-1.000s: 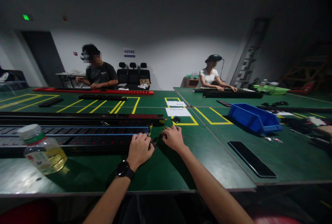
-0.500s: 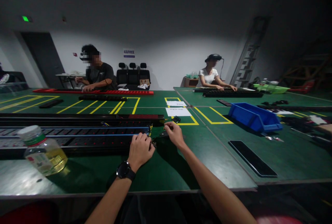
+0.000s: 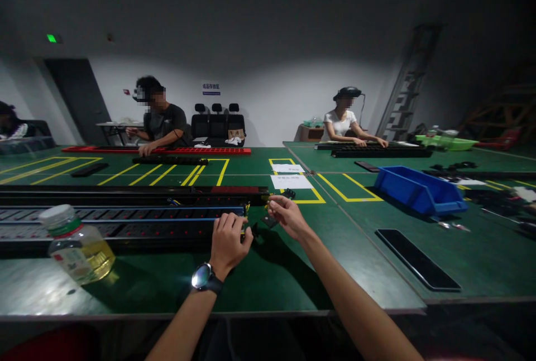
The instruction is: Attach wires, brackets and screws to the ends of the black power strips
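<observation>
My left hand [image 3: 228, 241], with a dark watch [image 3: 201, 276] on its wrist, lies over the right end of a long black rail [image 3: 159, 230]. Its fingers curl over the rail, the fingertips hidden, and its thumb reaches to the right beside short yellow wires. My right hand [image 3: 288, 216] is just beyond that end, thumb and forefinger pinched together; what is between them is too small to make out. Below these fingers is a small dark flat part [image 3: 269, 220]. Blue strips run along the rail, and rows of red dots show on its dark face.
A bottle of yellow drink [image 3: 79, 249] stands in front of the rail. To the right are a blue bin [image 3: 419, 191] and a phone [image 3: 419, 259]. Paper sheets [image 3: 292, 182] lie behind my right hand. Two people [image 3: 167, 124] [image 3: 341, 122] work across the green table [image 3: 360, 238].
My right hand has turned slightly, its fingers opening out above the pinch. My left thumb has lifted a little off the rail's end. The whole view has shifted slightly.
</observation>
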### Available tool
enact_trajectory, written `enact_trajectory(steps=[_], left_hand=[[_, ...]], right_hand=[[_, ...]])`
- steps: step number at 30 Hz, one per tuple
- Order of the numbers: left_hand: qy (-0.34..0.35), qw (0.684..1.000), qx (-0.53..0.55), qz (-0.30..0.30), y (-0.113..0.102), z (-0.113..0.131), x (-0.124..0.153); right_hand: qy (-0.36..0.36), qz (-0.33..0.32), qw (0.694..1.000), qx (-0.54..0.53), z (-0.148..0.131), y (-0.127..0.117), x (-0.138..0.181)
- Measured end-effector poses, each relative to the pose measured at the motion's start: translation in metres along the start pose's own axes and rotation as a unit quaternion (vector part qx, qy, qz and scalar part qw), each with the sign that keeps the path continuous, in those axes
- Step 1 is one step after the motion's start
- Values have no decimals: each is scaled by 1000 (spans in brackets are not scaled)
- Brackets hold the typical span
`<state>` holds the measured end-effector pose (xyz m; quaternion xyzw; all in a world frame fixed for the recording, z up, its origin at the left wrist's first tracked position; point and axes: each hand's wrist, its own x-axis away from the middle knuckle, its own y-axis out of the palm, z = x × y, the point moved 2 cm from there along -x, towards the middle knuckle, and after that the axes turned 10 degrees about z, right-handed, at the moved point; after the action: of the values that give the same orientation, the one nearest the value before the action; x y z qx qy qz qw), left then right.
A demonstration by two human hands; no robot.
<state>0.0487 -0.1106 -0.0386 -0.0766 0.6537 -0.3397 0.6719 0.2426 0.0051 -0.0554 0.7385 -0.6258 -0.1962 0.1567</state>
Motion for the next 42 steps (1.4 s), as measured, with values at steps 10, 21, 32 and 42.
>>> enact_trajectory(steps=[10, 21, 32, 42], left_hand=[[71, 995, 67, 33, 2, 4, 3], [119, 989, 77, 39, 0, 10, 3], [119, 989, 73, 47, 0, 11, 4], [125, 988, 73, 53, -2, 12, 3]], right_hand=[[72, -99, 992, 18, -5, 14, 19], [82, -197, 976, 31, 0, 25, 28], [83, -196, 976, 37, 1, 24, 29], [89, -203, 974, 38, 7, 23, 28]])
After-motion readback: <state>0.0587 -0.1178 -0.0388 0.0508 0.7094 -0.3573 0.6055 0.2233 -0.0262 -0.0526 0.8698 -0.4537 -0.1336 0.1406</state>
